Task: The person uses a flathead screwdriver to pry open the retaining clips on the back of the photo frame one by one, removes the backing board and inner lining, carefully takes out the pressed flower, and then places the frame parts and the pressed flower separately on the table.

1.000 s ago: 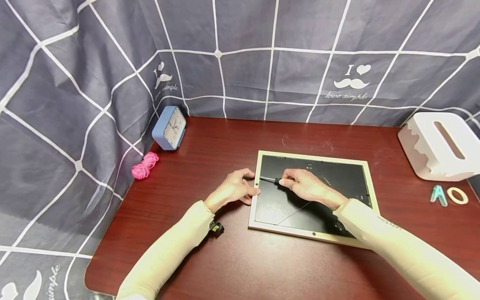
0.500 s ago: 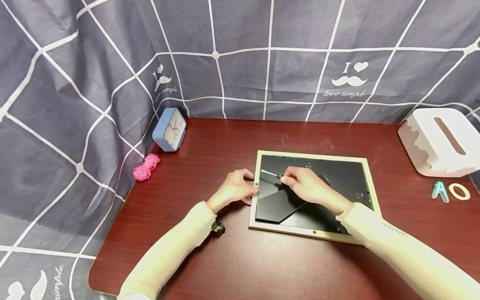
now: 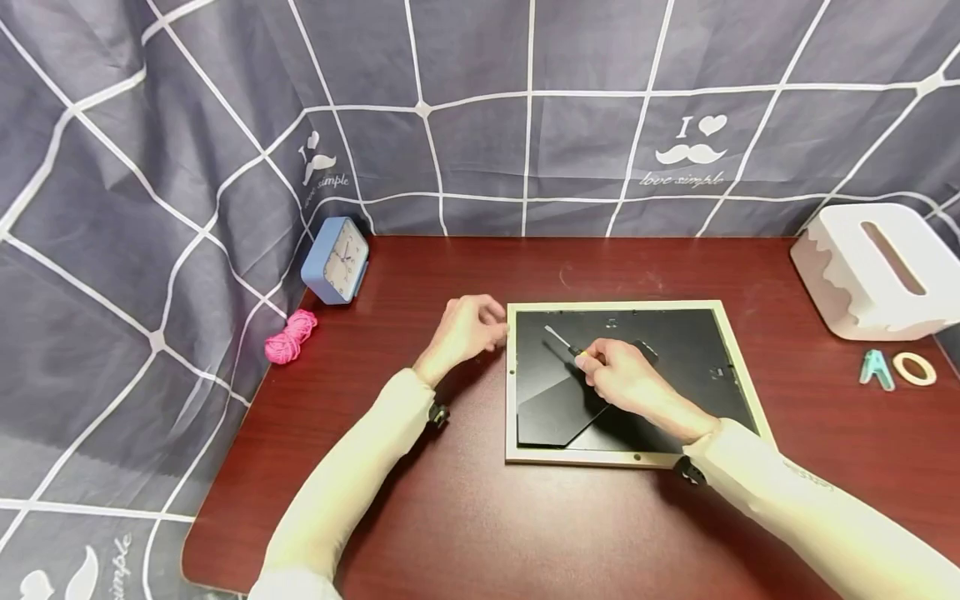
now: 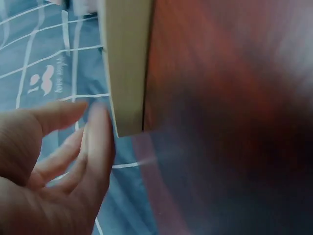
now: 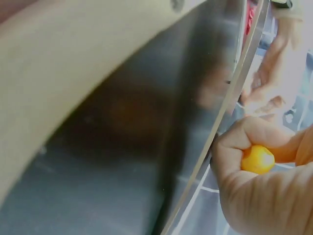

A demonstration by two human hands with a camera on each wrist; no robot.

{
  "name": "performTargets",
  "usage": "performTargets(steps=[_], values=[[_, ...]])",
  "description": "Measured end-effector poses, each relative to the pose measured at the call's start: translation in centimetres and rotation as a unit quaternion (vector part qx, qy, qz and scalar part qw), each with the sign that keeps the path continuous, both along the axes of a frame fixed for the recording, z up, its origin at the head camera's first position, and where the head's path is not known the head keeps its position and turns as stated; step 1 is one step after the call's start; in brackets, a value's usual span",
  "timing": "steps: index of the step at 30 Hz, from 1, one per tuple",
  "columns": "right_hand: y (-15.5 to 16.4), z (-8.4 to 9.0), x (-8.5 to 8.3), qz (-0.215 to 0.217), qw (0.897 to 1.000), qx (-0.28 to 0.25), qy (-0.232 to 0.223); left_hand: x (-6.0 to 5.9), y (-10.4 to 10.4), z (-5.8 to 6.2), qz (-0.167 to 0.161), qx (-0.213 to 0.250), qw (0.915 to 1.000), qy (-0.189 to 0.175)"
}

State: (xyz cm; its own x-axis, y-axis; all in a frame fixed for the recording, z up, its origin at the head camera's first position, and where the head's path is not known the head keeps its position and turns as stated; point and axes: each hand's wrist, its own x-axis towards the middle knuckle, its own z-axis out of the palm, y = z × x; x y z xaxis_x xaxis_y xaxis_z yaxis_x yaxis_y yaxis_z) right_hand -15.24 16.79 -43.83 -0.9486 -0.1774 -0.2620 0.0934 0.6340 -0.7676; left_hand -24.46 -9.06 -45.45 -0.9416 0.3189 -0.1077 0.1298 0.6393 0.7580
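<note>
A picture frame [image 3: 512,408] with a pale wooden border lies back side up on the table, its black backing [image 3: 682,350] and black stand leg [image 3: 551,417] showing. Above the backing, my right hand [image 3: 626,379] grips a flat-tipped screwdriver [image 3: 558,337], shaft pointing to the far left. In the right wrist view, the yellow-orange end of its handle [image 5: 257,159] shows within the curled fingers. My left hand [image 3: 467,327] is beside the frame's far left corner, fingers loosely bent with nothing between them. In the left wrist view, the fingertips [image 4: 100,115] lie close to the border; contact is unclear.
At the back left are a blue alarm clock [image 3: 335,260] and a pink yarn bundle [image 3: 291,337]. A white tissue box [image 3: 862,275] stands at the right, with a teal clip [image 3: 876,369] and a wooden ring [image 3: 914,368] before it. Grey curtain surrounds the table [image 3: 450,517].
My left hand has left the frame's left edge and moved up to its far corner. The screwdriver tip has lifted from the left border and shifted right. The stand leg's lower part shows more.
</note>
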Motion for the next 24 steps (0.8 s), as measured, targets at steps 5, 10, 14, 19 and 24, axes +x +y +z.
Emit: performTargets(steps=[5, 10, 14, 19, 24], values=[[-0.5, 0.0, 0.0, -0.012, 1.0, -0.005, -0.024, -2.6, 2.0, -0.4, -0.053, -0.121, 0.9813, 0.14], [-0.7, -0.1, -0.1, -0.016, 1.0, -0.006, -0.026, -4.8, 3.1, -1.7, -0.081, -0.153, 0.9762, 0.131], [-0.7, 0.0, 0.0, -0.013, 0.999, -0.002, -0.03, -4.1, 3.3, -0.4, -0.088, -0.169, 0.9724, 0.135], [-0.6, 0.5, 0.1, -0.011, 0.999, 0.008, -0.03, -3.7, 2.9, -0.4, -0.092, -0.182, 0.9684, 0.143], [-0.5, 0.8, 0.2, -0.004, 0.999, 0.033, -0.021, -2.6, 2.2, -0.5, -0.088, -0.177, 0.9702, 0.139]])
